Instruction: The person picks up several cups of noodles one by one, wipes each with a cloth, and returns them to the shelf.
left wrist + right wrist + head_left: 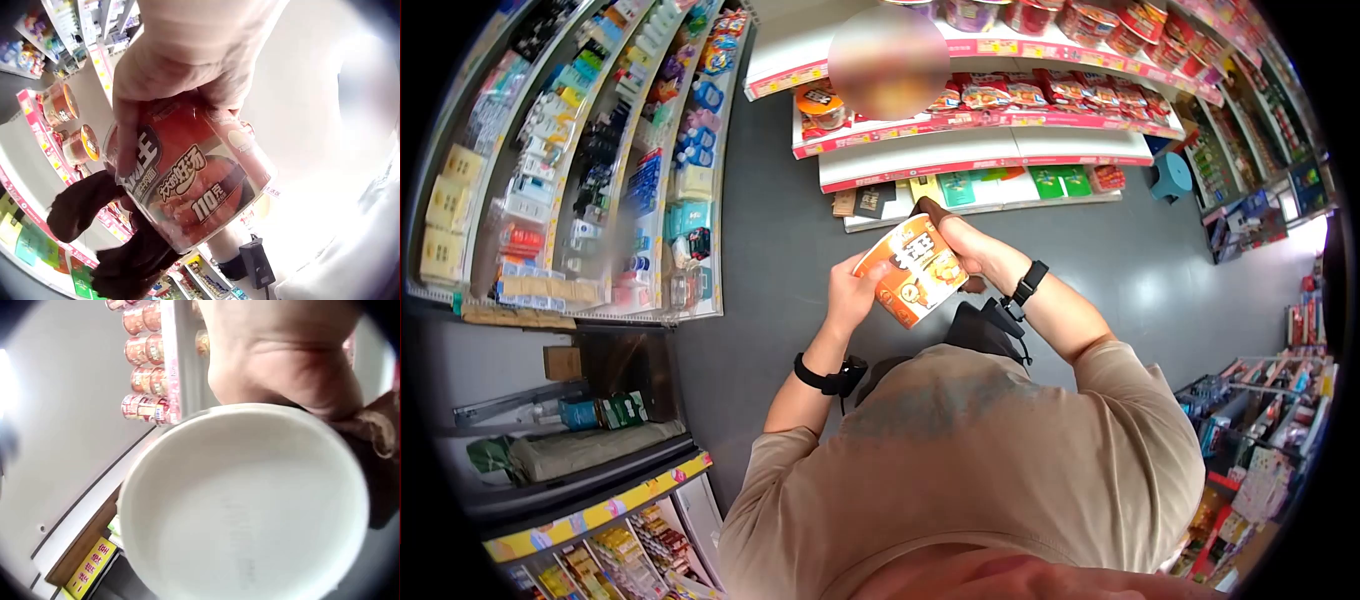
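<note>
An orange-red instant noodle cup (918,275) is held tilted in front of the chest, between both hands. My left hand (852,294) grips it near the rim, thumb across the printed side; in the left wrist view, the fingers of that hand (194,59) curl round the cup (200,181). On the other side my right hand (972,246) holds the cup near its base. A dark brown cloth (140,259) hangs out around the right hand, its bunched edge (378,431) showing beside that hand. The right wrist view looks onto the cup's white bottom (244,500).
Ahead stands a white shelf (990,148) with red-edged tiers of noodle cups and packets (1010,92). Shelves of bottles (695,140) line the left side. A blue stool (1171,176) stands on the grey floor (1120,250) at right. A blurred patch (888,65) hides part of the shelf.
</note>
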The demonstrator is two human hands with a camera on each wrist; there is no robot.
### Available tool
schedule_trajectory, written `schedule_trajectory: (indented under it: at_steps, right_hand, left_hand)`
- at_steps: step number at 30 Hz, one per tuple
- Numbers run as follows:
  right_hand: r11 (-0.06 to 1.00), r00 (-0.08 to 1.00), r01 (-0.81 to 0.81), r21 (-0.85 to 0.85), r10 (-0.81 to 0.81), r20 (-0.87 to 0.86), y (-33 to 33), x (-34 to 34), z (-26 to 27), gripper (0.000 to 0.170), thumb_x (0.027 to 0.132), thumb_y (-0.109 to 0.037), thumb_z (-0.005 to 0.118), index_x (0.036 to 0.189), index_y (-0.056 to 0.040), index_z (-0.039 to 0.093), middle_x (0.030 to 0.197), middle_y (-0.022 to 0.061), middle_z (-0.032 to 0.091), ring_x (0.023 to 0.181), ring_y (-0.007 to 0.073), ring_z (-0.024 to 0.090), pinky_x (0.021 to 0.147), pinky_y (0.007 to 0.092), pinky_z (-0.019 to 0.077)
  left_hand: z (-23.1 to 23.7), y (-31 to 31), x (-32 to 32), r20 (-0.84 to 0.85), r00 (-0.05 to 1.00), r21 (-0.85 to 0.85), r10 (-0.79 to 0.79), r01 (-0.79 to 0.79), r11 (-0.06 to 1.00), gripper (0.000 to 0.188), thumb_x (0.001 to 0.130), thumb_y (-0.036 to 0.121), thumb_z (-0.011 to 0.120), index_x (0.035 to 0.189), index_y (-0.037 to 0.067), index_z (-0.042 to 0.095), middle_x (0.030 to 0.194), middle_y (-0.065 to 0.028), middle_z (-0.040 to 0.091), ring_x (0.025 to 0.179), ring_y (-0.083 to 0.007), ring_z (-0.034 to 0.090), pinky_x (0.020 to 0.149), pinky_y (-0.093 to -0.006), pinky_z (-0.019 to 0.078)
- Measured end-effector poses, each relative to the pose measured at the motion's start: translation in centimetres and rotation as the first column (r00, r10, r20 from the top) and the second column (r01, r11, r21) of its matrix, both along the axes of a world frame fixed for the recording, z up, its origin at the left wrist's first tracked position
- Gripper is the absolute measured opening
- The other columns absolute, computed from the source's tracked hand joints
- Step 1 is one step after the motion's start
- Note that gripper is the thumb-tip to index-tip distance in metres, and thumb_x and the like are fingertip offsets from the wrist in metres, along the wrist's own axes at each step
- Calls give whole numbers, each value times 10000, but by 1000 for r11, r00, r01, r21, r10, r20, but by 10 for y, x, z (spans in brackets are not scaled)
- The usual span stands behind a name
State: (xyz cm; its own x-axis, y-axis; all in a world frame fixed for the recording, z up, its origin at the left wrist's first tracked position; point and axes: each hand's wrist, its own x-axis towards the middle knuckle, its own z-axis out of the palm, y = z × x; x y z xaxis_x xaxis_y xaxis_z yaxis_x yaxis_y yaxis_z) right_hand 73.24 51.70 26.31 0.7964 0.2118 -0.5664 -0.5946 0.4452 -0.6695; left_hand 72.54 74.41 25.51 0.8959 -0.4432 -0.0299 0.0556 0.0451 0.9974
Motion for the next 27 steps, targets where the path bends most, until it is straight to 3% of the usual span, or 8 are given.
schedule_trajectory:
  at_steps: [11, 15, 16, 17, 19, 23, 24, 27]
  right_hand:
    - [995, 994, 97, -37, -95, 60, -87, -17, 40, 481, 1052, -477, 402, 1221, -65, 582, 1097, 71, 692, 909, 124, 697, 825, 306, 567]
    - [968, 967, 252, 12, -253, 42, -105, 1, -3, 425, 1035, -453, 427, 1210, -103, 592, 1129, 75, 673, 921, 90, 657, 847, 295, 511]
    - [825, 958, 241, -511, -118, 261, -110, 5, -9, 344, 989, -386, 458, 1127, -99, 588, 1043, 74, 636, 888, 124, 631, 820, 311, 484]
    - [419, 920, 293, -859, 121, 373, -116, 12, -14, 264, 943, -319, 489, 1044, -95, 583, 958, 73, 600, 856, 158, 605, 793, 327, 456]
    - [-543, 796, 530, -651, 583, 161, -120, 25, -21, 105, 852, -186, 550, 877, -87, 574, 787, 70, 527, 791, 227, 552, 739, 359, 401]
    - [-3, 425, 843, -538, 617, 662, -105, 55, -67, 112, 800, -93, 557, 861, 0, 548, 764, 154, 507, 697, 293, 530, 701, 398, 407]
    - [-346, 778, 460, -817, 601, 183, -97, 51, -9, 127, 799, -68, 553, 889, 20, 569, 760, 201, 544, 738, 354, 575, 741, 442, 442]
    - [266, 500, 649, -713, 556, 663, -82, 83, -53, 156, 777, -65, 605, 890, 43, 604, 686, 196, 583, 712, 406, 612, 701, 449, 500]
  left_hand:
    - [8, -93, 50, -2, 997, 146, 78, -76, 986, 472, 941, 369, 702, 1071, -83, 665, 921, -56, 705, 786, -99, 617, 743, -256, 505]
    - [-7, -118, 69, 103, 992, 244, 70, -93, 965, 528, 965, 384, 690, 1275, -29, 577, 1096, -99, 672, 1007, -135, 613, 867, -300, 509]
    - [-10, -125, 71, 5, 997, 162, 82, -81, 983, 569, 970, 383, 682, 1337, -12, 501, 1180, -117, 622, 1084, -158, 579, 924, -318, 490]
    - [-15, -133, 73, -92, 992, 76, 89, -82, 994, 619, 975, 381, 675, 1398, 4, 425, 1263, -134, 572, 1161, -182, 546, 980, -336, 470]
    - [-4, -144, 71, -301, 953, -110, 28, -64, 992, 781, 974, 315, 679, 1518, 62, 180, 1457, -171, 393, 1355, -262, 410, 1145, -399, 366]
    - [-2, -129, 72, -305, 951, -147, 47, -95, 985, 892, 871, 190, 791, 1500, 83, 168, 1405, -165, 418, 1356, -247, 417, 1111, -421, 415]
    - [-2, -122, 74, -277, 957, -136, 85, -127, 983, 896, 831, 166, 814, 1469, 80, 192, 1375, -156, 421, 1321, -245, 445, 1074, -413, 450]
    - [-28, -78, 93, -69, 972, 19, 225, -225, 974, 917, 789, 162, 841, 1449, 72, 210, 1326, -141, 440, 1260, -254, 492, 1051, -400, 464]
